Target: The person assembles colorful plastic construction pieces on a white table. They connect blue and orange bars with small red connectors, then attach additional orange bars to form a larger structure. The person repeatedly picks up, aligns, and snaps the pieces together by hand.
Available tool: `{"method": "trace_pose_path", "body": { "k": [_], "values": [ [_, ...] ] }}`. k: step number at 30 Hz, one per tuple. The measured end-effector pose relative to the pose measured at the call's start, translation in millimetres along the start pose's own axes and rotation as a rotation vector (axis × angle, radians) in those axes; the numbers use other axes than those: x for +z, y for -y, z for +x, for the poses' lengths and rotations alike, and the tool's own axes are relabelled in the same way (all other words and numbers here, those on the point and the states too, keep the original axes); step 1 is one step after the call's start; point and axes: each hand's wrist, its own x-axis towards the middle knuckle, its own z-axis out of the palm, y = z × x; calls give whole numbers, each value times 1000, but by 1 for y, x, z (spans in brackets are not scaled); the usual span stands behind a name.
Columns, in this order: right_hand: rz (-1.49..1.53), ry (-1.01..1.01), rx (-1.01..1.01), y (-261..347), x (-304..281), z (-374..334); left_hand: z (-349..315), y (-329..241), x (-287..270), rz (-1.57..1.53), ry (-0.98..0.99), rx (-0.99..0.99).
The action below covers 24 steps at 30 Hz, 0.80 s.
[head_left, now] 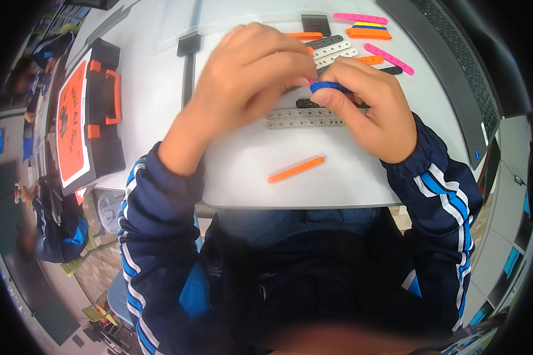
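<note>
Between the thumb and fingers of my right hand (373, 106) is a blue building beam (328, 87), its rounded end pointing left. My left hand (249, 77) meets it there with its fingers pinched together. A small pink bit (311, 81) shows at those fingertips, too small and covered to name. Below the hands, light grey perforated beams (305, 121) lie side by side, with a black beam (305, 103) just above them. Nearer to me a single orange beam (296, 169) lies at a slant on the white table (243, 177).
Beyond my hands lie pink beams (391, 58), a stack of orange, blue and yellow beams (369, 34), and more white and black ones. A laptop (450, 77) borders the right side. At the left stands a black case (106, 154) with an orange handle. People sit farther left.
</note>
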Motion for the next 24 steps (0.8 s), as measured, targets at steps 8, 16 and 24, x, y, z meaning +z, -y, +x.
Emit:
{"method": "trace_pose_path", "body": {
  "k": [8, 16, 24],
  "values": [
    [-68, -67, 162, -9, -7, 2, -8, 27, -35, 308, 170, -214],
    [-131, -50, 134, -15, -3, 0, -13, 34, -33, 427, 185, -185],
    [-187, -138, 62, -26, -6, 1, -13, 35, -34, 436, 209, -129]
  ]
}}
